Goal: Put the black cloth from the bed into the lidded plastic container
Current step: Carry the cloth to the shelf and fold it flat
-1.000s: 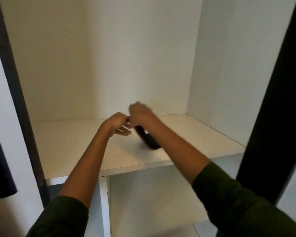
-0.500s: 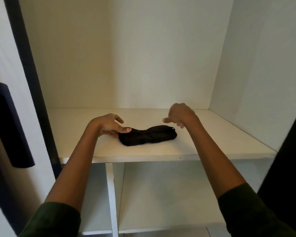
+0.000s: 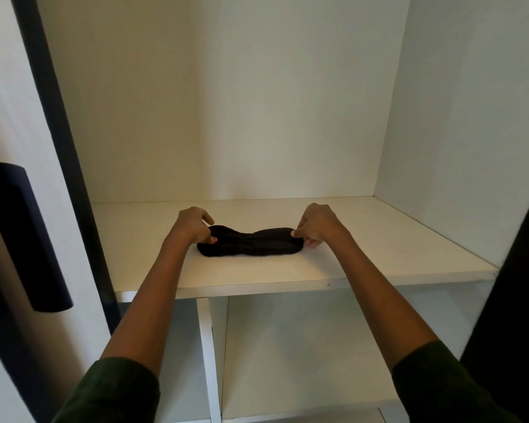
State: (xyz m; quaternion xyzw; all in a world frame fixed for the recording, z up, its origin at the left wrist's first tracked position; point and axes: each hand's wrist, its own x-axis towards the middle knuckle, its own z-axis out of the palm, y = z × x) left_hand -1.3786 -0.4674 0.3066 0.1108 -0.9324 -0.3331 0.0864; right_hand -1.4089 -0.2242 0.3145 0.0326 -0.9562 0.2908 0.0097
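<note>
Lying flat on shelf (image 3: 379,257), black cloth (image 3: 248,246) long axis L-R, left hand (image 3: 193,227) & right hand (image 3: 318,225) pinching ends

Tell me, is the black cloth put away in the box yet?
Not yet. The black cloth lies on a white wardrobe shelf, not on a bed. The left hand and right hand each pinch one end of it. No lidded container is in view, so putting it in is left.

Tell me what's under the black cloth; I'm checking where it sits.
The black cloth lies on the white shelf, both hands pinching its ends. Whatever lies directly beneath it is hidden.
</note>
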